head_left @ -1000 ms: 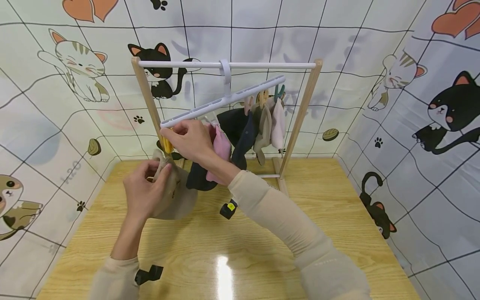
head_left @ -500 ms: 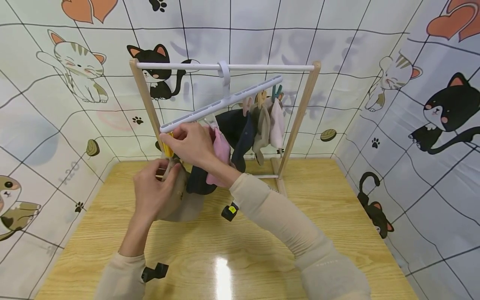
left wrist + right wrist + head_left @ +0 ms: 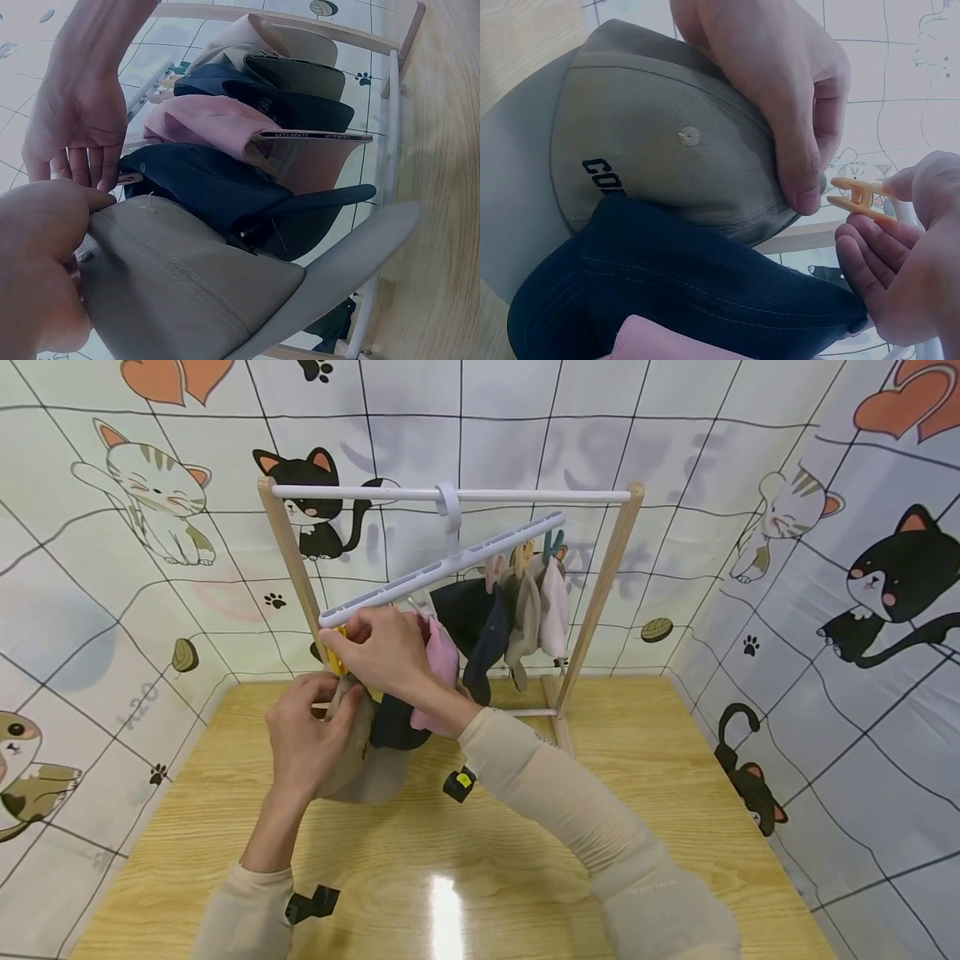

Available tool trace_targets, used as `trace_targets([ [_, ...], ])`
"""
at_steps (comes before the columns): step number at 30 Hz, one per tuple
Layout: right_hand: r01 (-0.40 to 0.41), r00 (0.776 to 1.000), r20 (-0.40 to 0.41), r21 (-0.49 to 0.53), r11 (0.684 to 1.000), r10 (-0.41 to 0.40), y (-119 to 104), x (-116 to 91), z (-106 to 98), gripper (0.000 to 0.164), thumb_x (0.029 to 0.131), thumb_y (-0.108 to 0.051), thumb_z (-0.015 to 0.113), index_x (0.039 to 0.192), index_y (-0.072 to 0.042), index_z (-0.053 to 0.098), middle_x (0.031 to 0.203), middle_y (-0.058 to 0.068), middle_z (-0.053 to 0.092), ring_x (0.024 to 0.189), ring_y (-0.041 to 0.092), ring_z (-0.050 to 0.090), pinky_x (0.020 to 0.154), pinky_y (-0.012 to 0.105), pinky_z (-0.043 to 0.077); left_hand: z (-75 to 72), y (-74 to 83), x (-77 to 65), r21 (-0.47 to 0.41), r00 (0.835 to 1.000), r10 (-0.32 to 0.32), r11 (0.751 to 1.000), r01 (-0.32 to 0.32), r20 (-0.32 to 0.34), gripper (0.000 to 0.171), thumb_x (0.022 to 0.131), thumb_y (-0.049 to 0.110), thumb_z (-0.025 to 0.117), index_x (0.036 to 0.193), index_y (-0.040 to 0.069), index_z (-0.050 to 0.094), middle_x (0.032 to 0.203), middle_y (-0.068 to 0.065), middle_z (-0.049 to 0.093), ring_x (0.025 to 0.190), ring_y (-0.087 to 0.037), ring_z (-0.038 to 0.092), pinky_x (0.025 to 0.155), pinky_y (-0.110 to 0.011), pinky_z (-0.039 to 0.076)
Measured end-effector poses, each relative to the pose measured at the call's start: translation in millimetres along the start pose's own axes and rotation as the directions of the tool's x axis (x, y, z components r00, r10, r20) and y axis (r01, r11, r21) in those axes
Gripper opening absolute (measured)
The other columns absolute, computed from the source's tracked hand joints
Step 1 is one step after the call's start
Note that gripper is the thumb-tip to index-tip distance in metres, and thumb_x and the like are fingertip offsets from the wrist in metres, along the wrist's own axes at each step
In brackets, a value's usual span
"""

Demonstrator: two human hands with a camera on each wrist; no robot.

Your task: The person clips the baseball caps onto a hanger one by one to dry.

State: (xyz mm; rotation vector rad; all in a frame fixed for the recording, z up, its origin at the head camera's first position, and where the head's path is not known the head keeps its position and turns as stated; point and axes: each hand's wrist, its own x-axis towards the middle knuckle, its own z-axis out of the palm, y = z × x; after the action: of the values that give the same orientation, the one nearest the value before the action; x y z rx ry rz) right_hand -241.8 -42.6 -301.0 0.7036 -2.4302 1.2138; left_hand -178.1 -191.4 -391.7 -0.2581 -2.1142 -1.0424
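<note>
My left hand point(image 3: 303, 731) pinches the edge of a khaki baseball cap point(image 3: 652, 142) with dark lettering, its brim pointing toward the table. Above it, my right hand point(image 3: 382, 647) squeezes a yellow clothespin point(image 3: 861, 196) between thumb and fingers. In the right wrist view the peg's tips stand apart, facing the pinched cap edge with a small gap between. The peg sits under the lowered left end of a white hanger point(image 3: 442, 567). Right beside the khaki cap hangs a navy cap point(image 3: 195, 184), and past that a pink cap point(image 3: 202, 124).
More caps hang toward the hanger's raised right end, including a pale pink cap point(image 3: 553, 602) on a green clothespin point(image 3: 553, 543). The hanger hooks over the white bar point(image 3: 525, 495) of a wooden-sided rack point(image 3: 603, 577) standing on the wooden table point(image 3: 540, 860).
My left hand has brought the khaki cap rightward, under the yellow clothespin. The hanger's left end dips slightly lower. Over the last half second both hands are nearly still.
</note>
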Motion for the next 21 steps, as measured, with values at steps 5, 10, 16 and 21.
trace_targets([
  [5,0.021,1.0,0.003,-0.042,0.999,-0.021,0.8,0.9,0.2,0.033,0.104,-0.043,0.078,0.084,-0.017,0.078,0.079,-0.008,0.078,0.073,0.004,0.067,0.061,0.019,0.044,1.0,2.1,1.2,-0.012,0.999,0.026,1.0,-0.026,-0.034,0.018,0.097,0.01,0.087,0.099,-0.007,0.082,0.113,-0.02,0.084,0.089,-0.04,0.085,0.077,0.003,0.045],
  [10,0.033,0.999,0.011,-0.06,0.998,-0.032,-0.3,0.2,-0.6,0.033,0.105,-0.042,0.078,0.086,-0.016,0.079,0.082,-0.006,0.081,0.075,0.005,0.069,0.062,0.019,0.043,1.0,3.5,1.2,0.005,0.998,0.052,0.999,-0.051,-0.045,0.019,0.097,0.01,0.087,0.099,-0.008,0.082,0.114,-0.022,0.084,0.088,-0.042,0.085,0.078,0.004,0.043],
  [16,0.049,0.999,0.007,-0.077,0.996,-0.049,4.2,1.6,3.3,0.034,0.105,-0.041,0.077,0.084,-0.016,0.078,0.081,-0.005,0.081,0.075,0.008,0.069,0.063,0.022,0.045,0.9,4.7,0.9,0.035,0.997,0.067,0.997,-0.066,-0.044,0.02,0.097,0.011,0.087,0.097,-0.008,0.081,0.112,-0.022,0.085,0.086,-0.041,0.084,0.078,0.005,0.041],
  [21,0.046,0.999,-0.007,-0.105,0.993,-0.047,11.8,6.4,10.3,0.034,0.103,-0.042,0.078,0.08,-0.018,0.077,0.077,-0.009,0.08,0.073,0.006,0.068,0.063,0.022,0.045,1.7,7.1,1.6,0.049,0.995,0.081,0.996,-0.079,-0.052,0.021,0.098,0.011,0.086,0.096,-0.009,0.08,0.112,-0.022,0.085,0.085,-0.041,0.084,0.078,0.004,0.039],
])
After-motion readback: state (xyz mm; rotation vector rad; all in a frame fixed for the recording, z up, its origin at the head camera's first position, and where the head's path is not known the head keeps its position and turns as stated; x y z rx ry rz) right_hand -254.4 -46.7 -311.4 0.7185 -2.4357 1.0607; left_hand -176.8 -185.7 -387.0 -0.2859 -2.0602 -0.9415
